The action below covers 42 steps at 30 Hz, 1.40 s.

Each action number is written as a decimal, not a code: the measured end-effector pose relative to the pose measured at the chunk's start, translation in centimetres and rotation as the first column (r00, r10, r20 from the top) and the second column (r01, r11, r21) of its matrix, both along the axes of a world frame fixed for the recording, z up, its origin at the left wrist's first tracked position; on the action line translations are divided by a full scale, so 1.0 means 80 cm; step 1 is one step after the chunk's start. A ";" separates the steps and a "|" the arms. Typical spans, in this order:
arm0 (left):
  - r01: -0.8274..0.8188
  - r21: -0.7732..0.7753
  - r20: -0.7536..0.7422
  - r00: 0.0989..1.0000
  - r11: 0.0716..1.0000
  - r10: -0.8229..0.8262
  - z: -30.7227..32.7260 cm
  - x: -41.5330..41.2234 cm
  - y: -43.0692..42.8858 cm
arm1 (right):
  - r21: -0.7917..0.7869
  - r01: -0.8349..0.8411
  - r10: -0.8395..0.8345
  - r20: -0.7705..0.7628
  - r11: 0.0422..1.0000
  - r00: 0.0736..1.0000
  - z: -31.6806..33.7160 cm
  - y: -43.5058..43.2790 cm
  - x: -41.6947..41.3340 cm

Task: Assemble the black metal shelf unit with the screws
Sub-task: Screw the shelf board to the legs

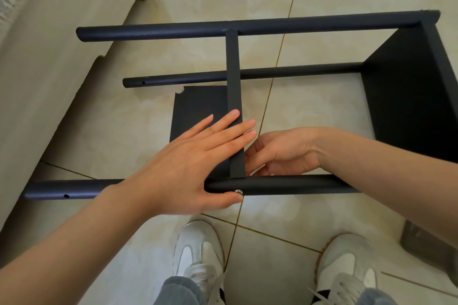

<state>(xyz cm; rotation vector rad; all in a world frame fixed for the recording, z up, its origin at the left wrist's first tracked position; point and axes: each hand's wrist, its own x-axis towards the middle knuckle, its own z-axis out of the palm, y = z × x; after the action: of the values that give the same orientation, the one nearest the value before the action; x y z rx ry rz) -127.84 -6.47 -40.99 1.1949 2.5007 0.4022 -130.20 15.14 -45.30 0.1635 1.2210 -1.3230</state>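
- Both hands work at the near side of the shelf unit. The left hand (195, 156) lies flat with straight fingers on the middle shelf (198, 106), and its thumb reaches under the near tube (285, 184). The right hand (285, 153) has curled fingers just behind this tube, beside the shelf's folded edge (234, 82). Whether it pinches something I cannot tell.
- The near tube lies across the view from left to right, touching both hands. A silver screw (238, 191) sits in it, exactly where the shelf edge meets the tube and just at the left thumb tip.
- The left thumb is the nearer one to the screw head. The right hand is on the other side of the tube. I judge the coming move is to tighten this screw while the left hand keeps the shelf in place.
- Further left on the same tube an open hole (66, 196) has no screw yet, so the work seems about half done.
- The unit lies on its side on the tiled floor (322, 106), with its long axis left to right.
- Beyond the hands run a middle tube (285, 72) and a far tube (223, 28), parallel to the near one.
- An end shelf (409, 96) closes the tubes at the right.
- A pale sofa (49, 57) stands at the far left.
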 end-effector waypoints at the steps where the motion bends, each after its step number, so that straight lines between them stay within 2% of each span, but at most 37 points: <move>1: 0.002 -0.003 -0.002 1.000 1.000 -0.002 0.000 0.000 0.000 | 0.004 -0.005 0.005 -0.010 1.000 1.000 0.000 0.000 0.000; 22: 0.009 -0.010 -0.001 1.000 1.000 -0.009 0.000 0.001 -0.001 | 0.074 -0.099 0.103 -0.053 0.992 0.993 -0.003 0.002 -0.002; 42: 0.003 -0.017 0.013 1.000 1.000 -0.003 0.003 0.001 0.000 | 0.039 -0.069 0.071 -0.045 0.997 0.996 -0.010 -0.002 -0.001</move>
<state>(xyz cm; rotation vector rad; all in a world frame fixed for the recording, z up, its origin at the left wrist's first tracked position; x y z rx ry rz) -127.78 -6.44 -40.78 1.1854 2.4861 0.3867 -130.26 15.01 -46.09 0.1165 1.2806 -1.2498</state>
